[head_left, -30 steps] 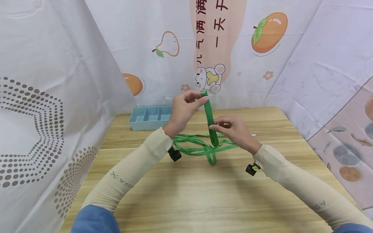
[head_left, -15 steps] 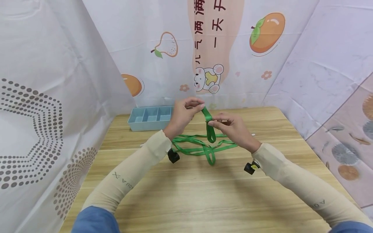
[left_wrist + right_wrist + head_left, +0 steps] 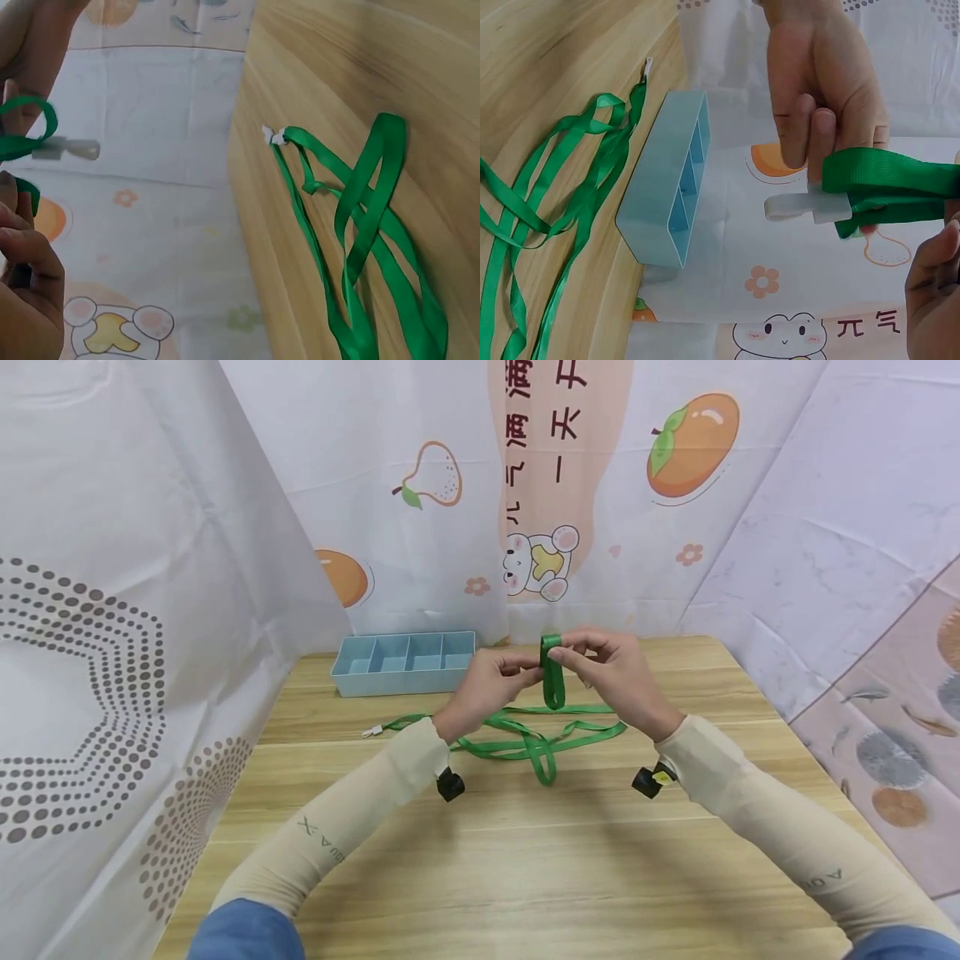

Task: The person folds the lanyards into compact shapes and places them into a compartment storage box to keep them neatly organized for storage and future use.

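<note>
A green lanyard (image 3: 553,685), folded into a short looped bundle, is held up above the table between both hands. A white plastic clip (image 3: 810,206) sticks out of its end in the right wrist view. My right hand (image 3: 618,672) pinches the bundle near its top, thumb across the front of the band. From the other side my left hand (image 3: 491,689) grips it slightly lower, its fingertips partly hidden behind the ribbon. Below them, several loose lengths of green lanyard (image 3: 386,165) lie crossed on the wood, with white clips (image 3: 274,136) at one end.
A light blue divided box (image 3: 405,681) stands at the table's back left, close behind the loose lanyards. Printed cloth (image 3: 420,552) hangs along the back and both sides of the wooden table (image 3: 480,860).
The held lanyard has become a shorter fold. My left hand has come down from its top end, while my right hand has risen to the top of the bundle.
</note>
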### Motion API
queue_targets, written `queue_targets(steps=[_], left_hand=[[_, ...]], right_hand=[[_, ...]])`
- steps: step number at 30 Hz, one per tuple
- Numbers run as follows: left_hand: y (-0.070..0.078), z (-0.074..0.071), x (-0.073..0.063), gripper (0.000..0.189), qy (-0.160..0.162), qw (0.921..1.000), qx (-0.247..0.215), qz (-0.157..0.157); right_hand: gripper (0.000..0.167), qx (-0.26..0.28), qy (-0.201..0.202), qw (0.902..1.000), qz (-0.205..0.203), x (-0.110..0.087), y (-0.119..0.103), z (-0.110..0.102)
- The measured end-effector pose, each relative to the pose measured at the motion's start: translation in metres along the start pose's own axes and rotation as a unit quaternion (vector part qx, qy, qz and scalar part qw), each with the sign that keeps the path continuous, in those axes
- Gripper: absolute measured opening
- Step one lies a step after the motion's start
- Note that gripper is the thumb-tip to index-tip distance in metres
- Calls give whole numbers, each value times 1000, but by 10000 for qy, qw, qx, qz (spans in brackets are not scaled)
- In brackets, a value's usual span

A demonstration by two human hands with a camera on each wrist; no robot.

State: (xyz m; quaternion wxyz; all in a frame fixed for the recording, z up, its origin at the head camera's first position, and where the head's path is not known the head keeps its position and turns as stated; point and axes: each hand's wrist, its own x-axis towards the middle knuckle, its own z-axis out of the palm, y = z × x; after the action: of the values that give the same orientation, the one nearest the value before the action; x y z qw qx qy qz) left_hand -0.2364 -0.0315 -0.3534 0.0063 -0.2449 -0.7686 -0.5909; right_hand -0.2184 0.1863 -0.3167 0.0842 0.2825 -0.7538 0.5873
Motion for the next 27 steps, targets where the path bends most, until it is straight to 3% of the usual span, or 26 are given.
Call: queue_targets(steps=[4,11,15,20,27], left_hand=[[-1,6,-3,20,92,9996,109,249],[-8,14,-9,18,56,9991,-144,393],[-10,19,-11,19,67,9987,-91,506],[-12,23,-10,21,310,9957,50,867],[-15,25,-12,26,270,9948,-96,978]], right_hand=[[16,-3,148,9999,-5,1,-1,0],[19,192,437,9988,65,5,0,-1],[20,914,536,9944,7,6,5,0],[19,2029,464,9780,106,8,7,6],[18,2275,411,9722,361,12,3,11]])
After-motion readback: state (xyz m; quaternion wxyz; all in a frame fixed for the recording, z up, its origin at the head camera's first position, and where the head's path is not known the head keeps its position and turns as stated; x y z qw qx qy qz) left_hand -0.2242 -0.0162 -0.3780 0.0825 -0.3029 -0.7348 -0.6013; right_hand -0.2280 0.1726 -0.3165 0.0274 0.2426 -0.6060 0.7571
